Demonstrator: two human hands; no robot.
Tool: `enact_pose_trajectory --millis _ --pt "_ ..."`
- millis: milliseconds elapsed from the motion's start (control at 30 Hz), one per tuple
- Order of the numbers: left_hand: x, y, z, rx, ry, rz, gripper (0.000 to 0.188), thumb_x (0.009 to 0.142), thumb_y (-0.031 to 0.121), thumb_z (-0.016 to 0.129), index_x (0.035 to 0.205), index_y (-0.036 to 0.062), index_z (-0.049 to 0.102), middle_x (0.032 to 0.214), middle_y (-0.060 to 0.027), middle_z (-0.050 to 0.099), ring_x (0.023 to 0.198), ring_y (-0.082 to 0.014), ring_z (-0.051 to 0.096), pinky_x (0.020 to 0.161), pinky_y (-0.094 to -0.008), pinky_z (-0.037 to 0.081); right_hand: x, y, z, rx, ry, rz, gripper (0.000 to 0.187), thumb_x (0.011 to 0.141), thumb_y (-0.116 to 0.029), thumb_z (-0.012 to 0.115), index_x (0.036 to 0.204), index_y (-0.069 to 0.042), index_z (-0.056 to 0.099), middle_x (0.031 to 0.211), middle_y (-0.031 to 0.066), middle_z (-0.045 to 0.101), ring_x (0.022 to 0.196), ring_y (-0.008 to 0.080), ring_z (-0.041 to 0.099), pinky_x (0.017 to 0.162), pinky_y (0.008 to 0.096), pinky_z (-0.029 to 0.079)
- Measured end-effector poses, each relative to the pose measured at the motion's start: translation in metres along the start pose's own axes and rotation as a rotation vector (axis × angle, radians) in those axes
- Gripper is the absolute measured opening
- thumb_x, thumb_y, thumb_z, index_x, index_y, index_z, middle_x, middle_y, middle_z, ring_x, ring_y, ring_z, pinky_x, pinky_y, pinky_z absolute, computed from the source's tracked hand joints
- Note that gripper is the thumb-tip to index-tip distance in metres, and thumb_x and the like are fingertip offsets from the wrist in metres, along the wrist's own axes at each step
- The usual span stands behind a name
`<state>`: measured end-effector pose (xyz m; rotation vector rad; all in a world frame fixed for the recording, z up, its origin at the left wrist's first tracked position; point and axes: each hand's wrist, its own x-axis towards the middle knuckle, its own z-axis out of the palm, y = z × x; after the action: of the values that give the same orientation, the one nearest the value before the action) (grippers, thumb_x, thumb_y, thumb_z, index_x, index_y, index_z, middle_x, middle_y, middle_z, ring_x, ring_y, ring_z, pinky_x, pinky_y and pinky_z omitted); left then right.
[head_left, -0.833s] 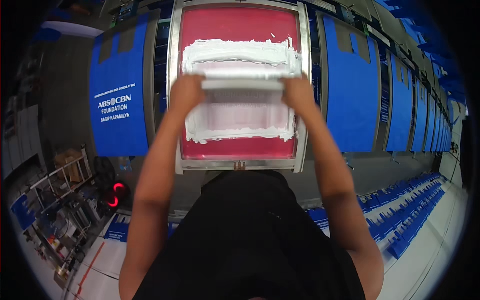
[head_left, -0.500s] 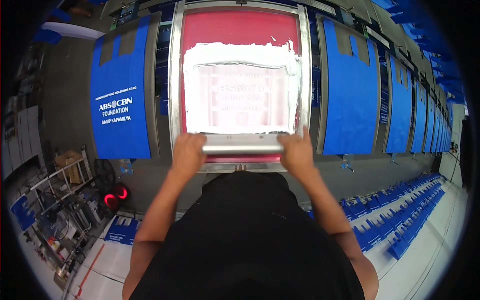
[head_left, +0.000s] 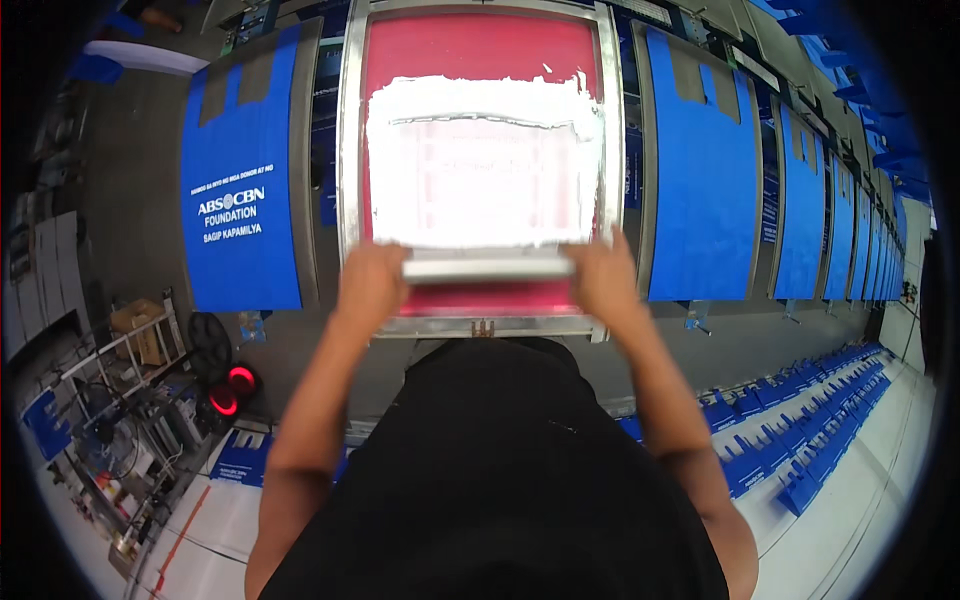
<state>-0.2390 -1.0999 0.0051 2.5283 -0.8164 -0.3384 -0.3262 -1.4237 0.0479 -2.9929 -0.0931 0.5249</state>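
In front of me lies a printing screen with a metal frame (head_left: 352, 170) and red mesh (head_left: 480, 45). White ink (head_left: 480, 180) covers much of the mesh, thickest in a band toward the far side. A squeegee (head_left: 490, 264) spans the near part of the mesh, at the ink's near edge. My left hand (head_left: 372, 287) is closed round its left end. Its right end is in my right hand (head_left: 605, 278), also closed, with the fingers blurred by motion. The squeegee's blade is mostly hidden in ink and blur.
To the left, a blue bag (head_left: 240, 215) with white print lies on a flat board. Plain blue bags (head_left: 700, 190) lie on boards in a row to the right. Several printed bags (head_left: 780, 450) cover the floor at lower right. A cart of tools (head_left: 140, 400) and a glowing red heater (head_left: 232, 390) stand at lower left.
Both hands have moved the squeegee a little away from me over the mesh. More red mesh shows on its near side, and the pattern under the ink looks fainter.
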Motion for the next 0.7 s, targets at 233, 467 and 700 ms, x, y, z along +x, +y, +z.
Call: enact_pose_trajectory --millis 233,467,700 --pt "0.103 -0.019 -0.01 0.065 0.154 -0.07 0.028 0.063 0.01 0.07 0.091 0.008 0.071 0.083 -0.0162 0.068 0.08 -0.0349 0.066 0.074 -0.0438 0.053 0.093 0.031 -0.014 -0.063 0.11 0.017 0.038 0.065 -0.005 0.065 0.102 -0.012 0.067 0.084 0.012 0.069 0.084 0.0292 0.066 0.104 0.0515 0.036" --pt "0.188 -0.028 -0.073 0.074 -0.034 -0.254 0.04 0.071 0.026 0.078 0.104 0.0072 0.069 0.097 -0.0172 0.069 0.093 -0.0361 0.065 0.083 -0.0437 0.05 0.199 0.061 -0.088 0.0 -0.006 0.007 0.048 0.066 -0.011 0.058 0.113 -0.014 0.069 0.106 0.0154 0.068 0.101 0.0318 0.064 0.087 0.04 0.052" --pt "0.034 0.05 -0.047 -0.383 -0.177 -0.462 0.03 0.087 0.03 0.063 0.101 0.0033 0.065 0.094 -0.0214 0.066 0.086 -0.0378 0.063 0.077 -0.0455 0.049 0.233 0.074 -0.123 0.083 -0.059 -0.008 0.05 0.065 -0.008 0.058 0.114 -0.009 0.067 0.101 0.0186 0.068 0.092 0.0317 0.065 0.081 0.0389 0.053"
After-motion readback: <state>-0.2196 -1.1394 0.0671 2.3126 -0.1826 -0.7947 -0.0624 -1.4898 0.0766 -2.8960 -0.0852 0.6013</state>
